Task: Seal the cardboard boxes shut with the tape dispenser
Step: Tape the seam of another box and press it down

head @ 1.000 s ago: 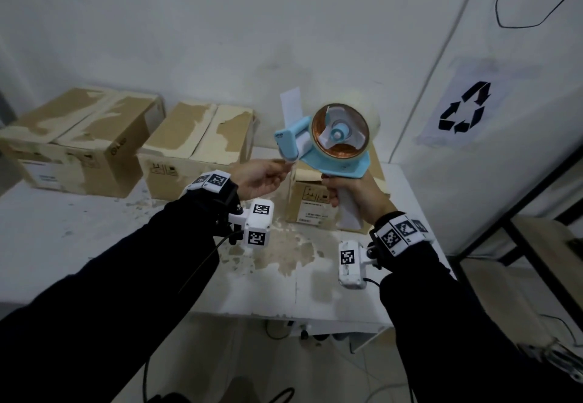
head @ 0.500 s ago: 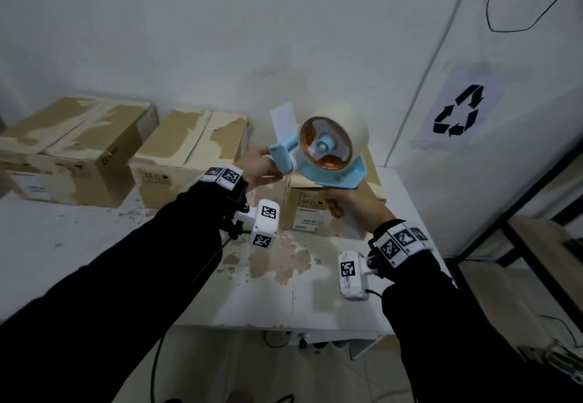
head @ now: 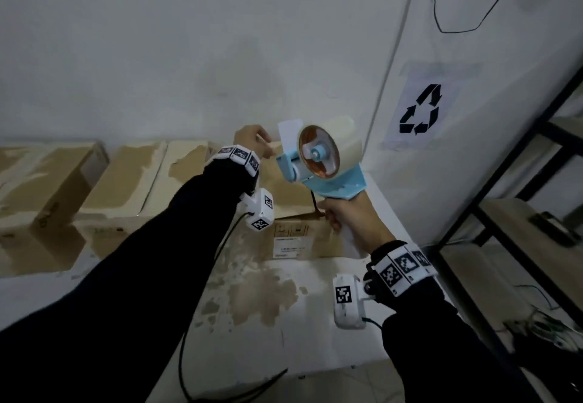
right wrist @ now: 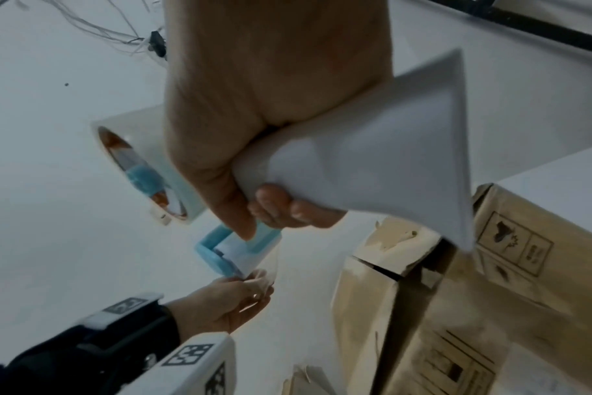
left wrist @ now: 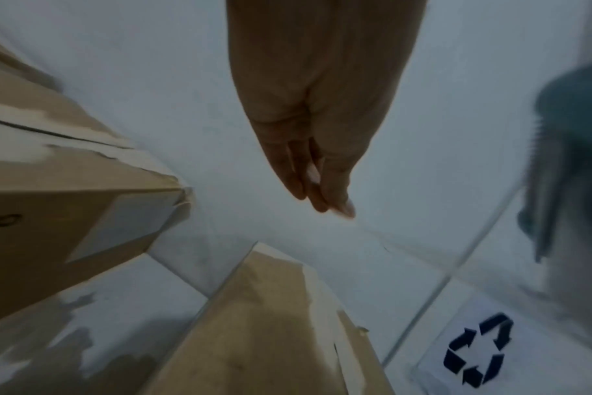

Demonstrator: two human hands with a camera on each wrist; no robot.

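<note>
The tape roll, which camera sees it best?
The head view: the tape roll shows whole on the blue dispenser, which the right hand grips. The right wrist view shows the roll partly hidden behind that hand. The left wrist view shows only a dark blur at its right edge.

Light: dim, cool, flat; no glare.
Shadows: soft, under the cardboard boxes [head: 132, 178] along the desk [head: 315, 333] far edge.
Blur: wrist views smeared; tape dispenser [left wrist: 571, 149] indistinct.
Distortion: wide-angle bending at frame edges.
</note>
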